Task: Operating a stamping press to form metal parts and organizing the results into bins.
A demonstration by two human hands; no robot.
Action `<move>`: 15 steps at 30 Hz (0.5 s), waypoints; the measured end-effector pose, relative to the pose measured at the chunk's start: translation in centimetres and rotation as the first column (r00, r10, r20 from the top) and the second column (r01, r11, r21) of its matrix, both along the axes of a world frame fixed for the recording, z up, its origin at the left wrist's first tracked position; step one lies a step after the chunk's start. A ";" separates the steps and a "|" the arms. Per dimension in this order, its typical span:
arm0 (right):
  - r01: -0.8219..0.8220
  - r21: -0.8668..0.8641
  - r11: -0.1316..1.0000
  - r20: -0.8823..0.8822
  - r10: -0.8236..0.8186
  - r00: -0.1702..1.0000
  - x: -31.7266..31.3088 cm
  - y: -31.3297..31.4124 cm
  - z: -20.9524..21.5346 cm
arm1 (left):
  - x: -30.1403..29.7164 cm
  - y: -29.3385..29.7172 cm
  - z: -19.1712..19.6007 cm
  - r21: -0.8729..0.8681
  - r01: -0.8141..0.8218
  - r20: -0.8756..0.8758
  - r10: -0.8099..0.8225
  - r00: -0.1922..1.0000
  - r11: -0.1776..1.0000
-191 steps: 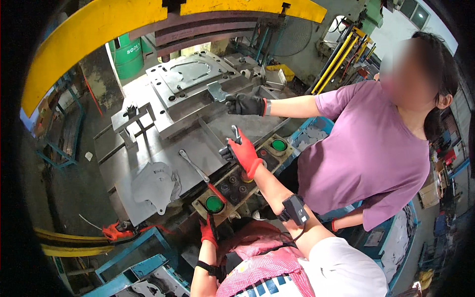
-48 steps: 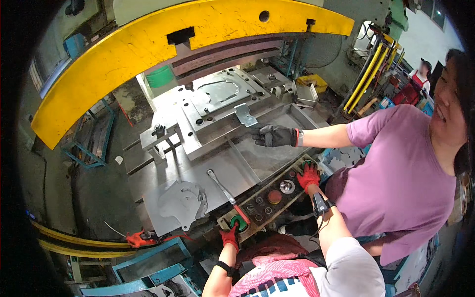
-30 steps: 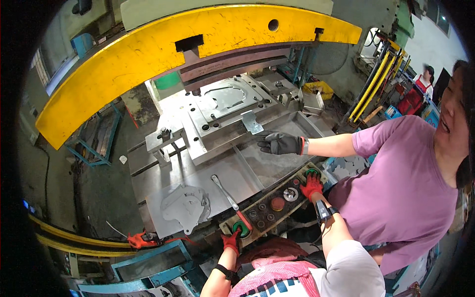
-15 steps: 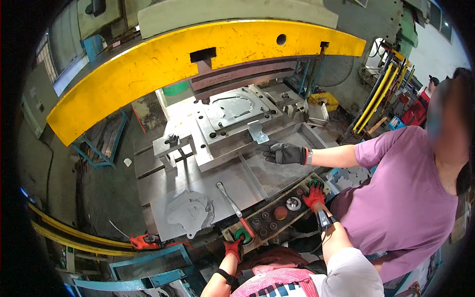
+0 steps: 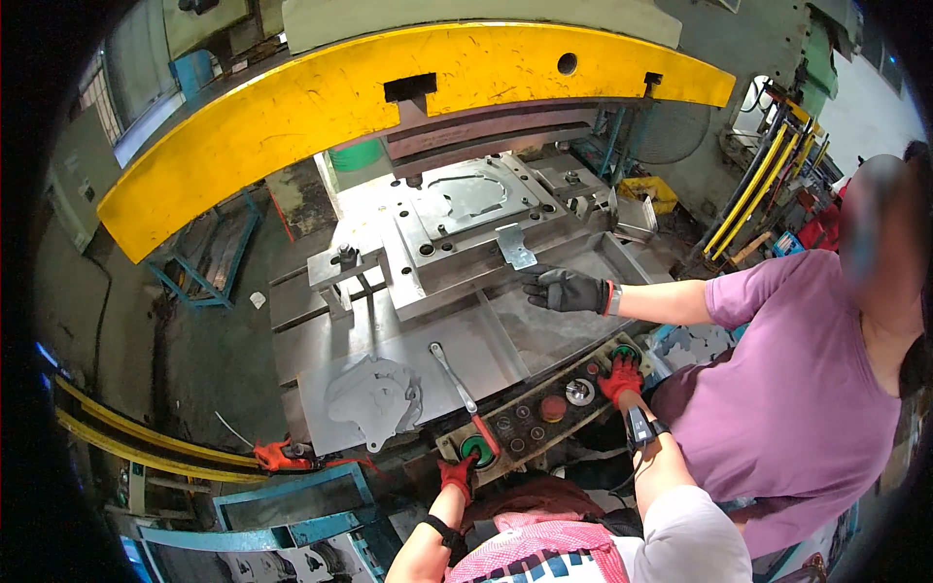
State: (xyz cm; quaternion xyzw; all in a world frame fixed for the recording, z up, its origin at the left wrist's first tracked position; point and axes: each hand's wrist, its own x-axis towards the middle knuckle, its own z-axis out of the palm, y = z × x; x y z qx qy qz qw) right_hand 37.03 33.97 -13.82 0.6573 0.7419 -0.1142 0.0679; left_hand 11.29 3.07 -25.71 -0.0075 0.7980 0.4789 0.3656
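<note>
My left hand (image 5: 456, 474), in a red glove, rests with its fingers on a green push button (image 5: 477, 450) at the left end of the control panel (image 5: 530, 418). On the panel's right end, my right hand (image 5: 620, 377) lies spread over another green button (image 5: 625, 352). Both hands are empty. Beside my left hand a long tool with a red handle and metal shaft (image 5: 453, 377) leans across the panel onto the press bed. Farther off, a cut sheet-metal piece (image 5: 468, 197) lies on the die (image 5: 413, 233). A small bent metal piece (image 5: 515, 247) sits at the die's front edge.
A co-worker's black-gloved hand (image 5: 566, 291) reaches in from the right, close to the small bent piece. The yellow press beam (image 5: 321, 107) spans above. Flat metal scraps (image 5: 374, 400) lie at the bed's front left. Blue metal frames (image 5: 292, 534) stand at lower left.
The view has tilted slightly, shifting the scene. My hands stay on the two green buttons. The co-worker's gloved hand remains near the small bent piece.
</note>
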 end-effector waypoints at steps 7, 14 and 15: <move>0.007 0.041 0.999 -0.012 -0.007 1.000 -0.6 -0.9 1.0 | -1.1 -0.9 -3.8 0.030 0.111 -0.007 -0.110 0.994 0.993; 0.056 -0.004 0.998 0.045 -0.056 0.997 1.4 -0.3 0.2 | 1.0 1.7 7.0 0.074 0.068 0.187 -0.080 0.979 0.995; 0.062 -0.011 0.998 0.057 -0.061 0.997 1.6 -0.3 0.2 | 1.4 2.0 9.7 0.079 0.056 0.321 -0.079 0.944 0.995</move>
